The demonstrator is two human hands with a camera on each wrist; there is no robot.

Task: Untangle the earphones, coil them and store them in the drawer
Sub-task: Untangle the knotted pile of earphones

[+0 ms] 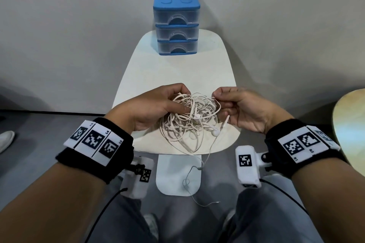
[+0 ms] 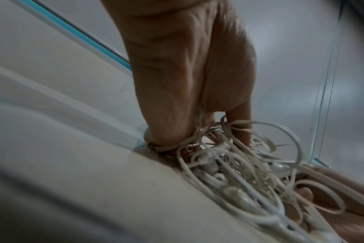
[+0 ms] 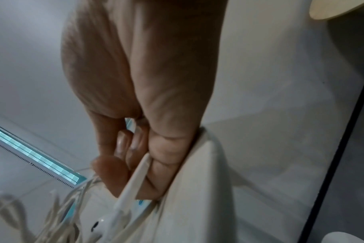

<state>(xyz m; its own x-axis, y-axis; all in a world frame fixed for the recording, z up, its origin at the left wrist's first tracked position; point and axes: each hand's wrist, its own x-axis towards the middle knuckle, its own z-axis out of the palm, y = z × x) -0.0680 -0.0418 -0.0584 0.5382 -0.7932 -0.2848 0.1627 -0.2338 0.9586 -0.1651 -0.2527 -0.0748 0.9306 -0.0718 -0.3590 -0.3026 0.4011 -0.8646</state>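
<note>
A big knot of white earphones (image 1: 190,120) lies on the near end of the small white table (image 1: 177,73), between both hands. My left hand (image 1: 158,104) grips the left side of the tangle, fingers curled into the loops (image 2: 224,144). My right hand (image 1: 233,104) pinches a strand at the tangle's right edge, and a white remote piece (image 3: 135,179) lies against its curled fingers. An earbud (image 1: 216,132) hangs at the front. One thin cord (image 1: 194,183) trails off the table edge toward my knees. The blue three-drawer unit (image 1: 176,23) stands at the table's far end, all drawers closed.
A pale wall rises right behind the drawer unit. A round wooden tabletop (image 1: 349,124) juts in at the right. A white shoe (image 1: 6,140) sits on the grey floor at the left. The table's white base (image 1: 177,175) shows between my knees.
</note>
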